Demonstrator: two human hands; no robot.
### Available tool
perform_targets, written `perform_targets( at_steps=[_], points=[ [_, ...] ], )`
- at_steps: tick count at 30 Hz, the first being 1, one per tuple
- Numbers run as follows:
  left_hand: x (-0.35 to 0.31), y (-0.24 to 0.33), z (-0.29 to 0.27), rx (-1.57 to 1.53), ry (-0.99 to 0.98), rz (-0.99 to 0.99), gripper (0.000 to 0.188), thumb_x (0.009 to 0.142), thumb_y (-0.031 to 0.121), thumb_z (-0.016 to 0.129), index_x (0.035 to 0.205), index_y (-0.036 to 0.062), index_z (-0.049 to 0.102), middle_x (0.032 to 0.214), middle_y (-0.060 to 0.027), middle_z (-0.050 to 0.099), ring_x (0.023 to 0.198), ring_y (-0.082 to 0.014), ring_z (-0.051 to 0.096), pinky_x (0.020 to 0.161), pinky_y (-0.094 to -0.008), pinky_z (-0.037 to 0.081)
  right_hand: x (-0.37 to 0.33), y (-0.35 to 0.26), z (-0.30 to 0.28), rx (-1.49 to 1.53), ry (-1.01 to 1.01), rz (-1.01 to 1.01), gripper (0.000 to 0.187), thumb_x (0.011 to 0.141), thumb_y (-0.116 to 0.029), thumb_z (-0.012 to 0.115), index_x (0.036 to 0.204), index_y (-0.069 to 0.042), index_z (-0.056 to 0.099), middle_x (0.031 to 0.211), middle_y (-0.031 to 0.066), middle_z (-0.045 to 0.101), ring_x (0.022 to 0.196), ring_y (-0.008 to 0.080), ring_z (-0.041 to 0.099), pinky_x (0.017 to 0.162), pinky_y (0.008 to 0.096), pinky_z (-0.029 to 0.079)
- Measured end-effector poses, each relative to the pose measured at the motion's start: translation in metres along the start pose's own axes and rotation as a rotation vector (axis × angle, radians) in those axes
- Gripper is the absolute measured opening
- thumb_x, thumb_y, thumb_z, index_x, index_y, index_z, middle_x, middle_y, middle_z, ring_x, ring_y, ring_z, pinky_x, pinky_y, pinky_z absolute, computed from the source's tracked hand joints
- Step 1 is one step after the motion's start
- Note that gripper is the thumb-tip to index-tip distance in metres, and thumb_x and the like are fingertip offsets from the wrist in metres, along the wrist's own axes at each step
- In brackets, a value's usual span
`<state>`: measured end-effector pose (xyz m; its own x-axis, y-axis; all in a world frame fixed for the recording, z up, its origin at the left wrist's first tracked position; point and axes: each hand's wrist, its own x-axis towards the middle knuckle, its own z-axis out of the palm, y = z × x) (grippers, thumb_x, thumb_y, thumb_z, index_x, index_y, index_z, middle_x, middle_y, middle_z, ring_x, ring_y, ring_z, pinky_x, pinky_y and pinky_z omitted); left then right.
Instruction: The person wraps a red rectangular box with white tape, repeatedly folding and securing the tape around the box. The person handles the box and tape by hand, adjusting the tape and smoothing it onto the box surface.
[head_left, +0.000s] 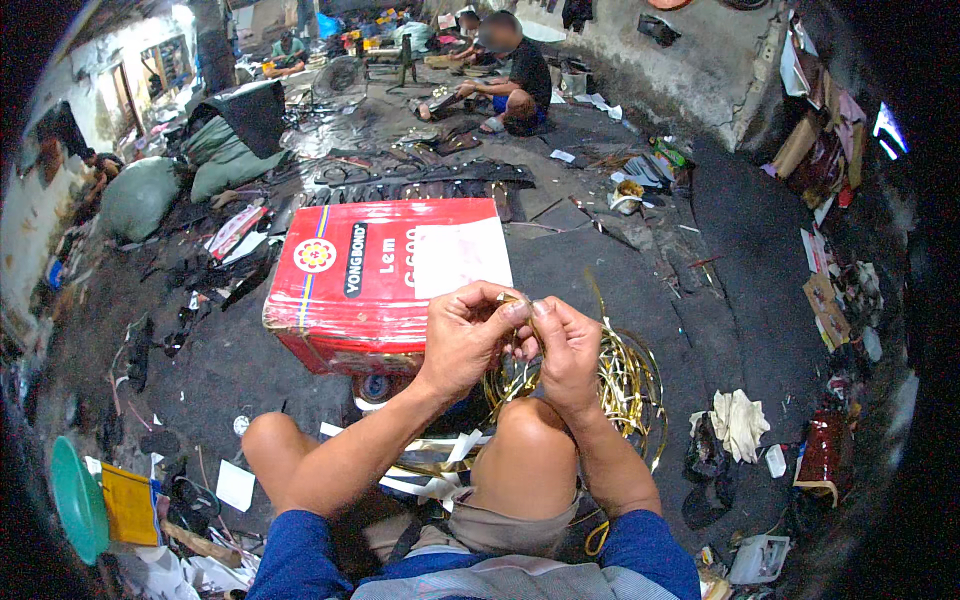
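My left hand (465, 330) and my right hand (568, 352) meet in front of my raised knee, thumbs almost touching. Both are closed in a pinch on a thin shiny gold strip (508, 298), of which only a short piece shows between the fingertips. A loose coil of the same gold strip (640, 385) lies below and beyond my right hand, partly hidden by it and my knee. Just past my left hand stands a red carton (345, 320) with a sheet of white paper (460, 262) on its top.
White strips (440, 452) lie by my legs. A crumpled cream cloth (738, 425) rests on the dark floor to the right; a green basin (78, 500) is at the left. Farther off, dark straps (420, 185) lie in a row, and a co-worker (525, 75) sits on the floor.
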<state>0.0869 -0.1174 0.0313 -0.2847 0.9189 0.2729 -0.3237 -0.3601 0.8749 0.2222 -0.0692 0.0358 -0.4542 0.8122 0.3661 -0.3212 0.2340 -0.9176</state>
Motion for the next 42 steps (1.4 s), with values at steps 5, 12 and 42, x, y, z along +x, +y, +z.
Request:
perform_targets(
  at_steps=[5,12,42],
  points=[
    [-0.005,0.003,0.015,0.039,0.118,0.211,0.025,0.093,0.001,0.075,0.116,-0.0031,0.065,0.090,-0.0079,0.070,0.078,-0.0091,0.067,0.065,-0.0240,0.056,0.004,0.005,-0.008,-0.155,-0.033,-0.049,0.033,0.110,-0.024,0.054,0.082,-0.007,0.060,0.066,-0.0056,0.050,0.059,0.0026,0.043,0.054,0.0235,0.037],
    [-0.008,-0.005,0.013,0.220,0.215,0.383,0.022,0.091,-0.002,0.077,0.108,0.0004,0.063,0.091,-0.0046,0.070,0.082,-0.0084,0.067,0.072,-0.0227,0.055,0.006,0.005,-0.009,-0.184,-0.065,-0.017,0.030,0.110,-0.023,0.054,0.085,-0.008,0.060,0.064,-0.0059,0.049,0.055,0.0022,0.041,0.049,0.0222,0.033],
    [0.085,0.014,-0.083,1.388,-0.452,0.820,0.016,0.086,0.015,0.074,0.094,0.0073,0.062,0.096,-0.0084,0.058,0.088,-0.0285,0.066,0.067,-0.0396,0.056,0.135,0.048,-0.057,-0.501,-0.405,0.215,0.040,0.094,-0.037,0.078,0.069,-0.007,0.070,0.062,-0.0051,0.059,0.059,0.0042,0.047,0.054,0.0266,0.035]
  ],
)
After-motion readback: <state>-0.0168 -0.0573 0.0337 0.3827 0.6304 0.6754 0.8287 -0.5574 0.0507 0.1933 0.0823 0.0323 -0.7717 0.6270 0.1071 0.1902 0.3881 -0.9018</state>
